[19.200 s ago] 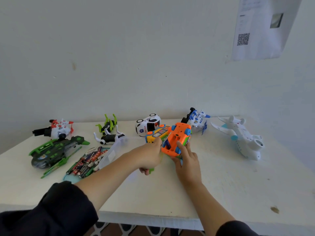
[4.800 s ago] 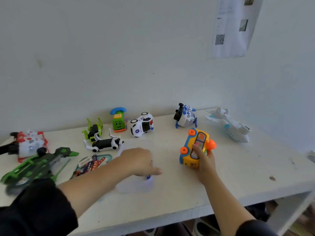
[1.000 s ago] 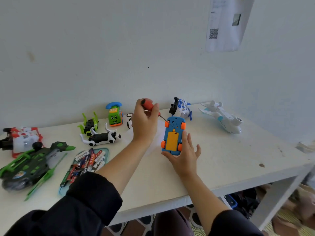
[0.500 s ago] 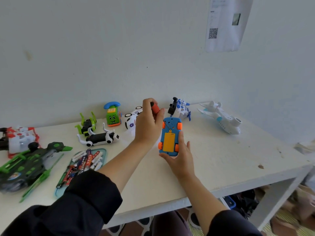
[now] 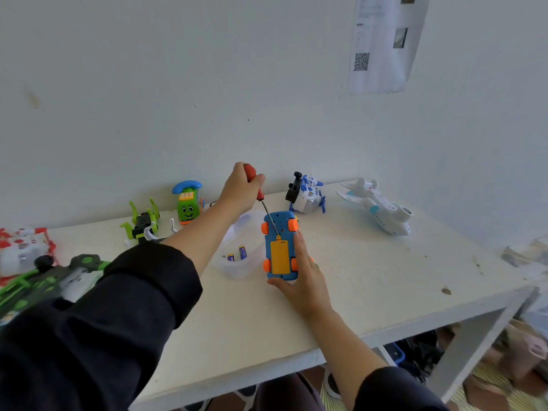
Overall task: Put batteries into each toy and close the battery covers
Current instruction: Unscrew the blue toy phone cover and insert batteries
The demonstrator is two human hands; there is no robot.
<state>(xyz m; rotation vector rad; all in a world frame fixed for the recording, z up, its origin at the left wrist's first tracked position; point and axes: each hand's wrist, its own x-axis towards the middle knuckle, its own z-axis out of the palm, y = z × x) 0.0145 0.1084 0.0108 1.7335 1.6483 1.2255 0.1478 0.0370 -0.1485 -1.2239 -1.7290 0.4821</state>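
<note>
A blue toy car (image 5: 280, 247) with orange wheels lies upside down on the white table (image 5: 370, 280), its yellow battery cover (image 5: 279, 256) facing up. My right hand (image 5: 302, 280) holds the car from its near end and right side. My left hand (image 5: 240, 189) grips a red-handled screwdriver (image 5: 257, 189); its thin shaft slants down to the top edge of the yellow cover. Just left of the car stands a clear plastic tub (image 5: 237, 262) holding two blue batteries (image 5: 242, 252).
Along the wall stand a green phone-faced toy (image 5: 187, 203), a green-and-black insect toy (image 5: 142, 222), a white-and-blue helicopter toy (image 5: 307, 194) and a white plane (image 5: 376, 207). A red-and-white toy (image 5: 22, 249) and a green-and-black aircraft (image 5: 44, 281) lie at far left.
My left hand has lifted and tilted the screwdriver so its tip now meets the top of the yellow cover. The car has settled flat on the table under my right hand.
</note>
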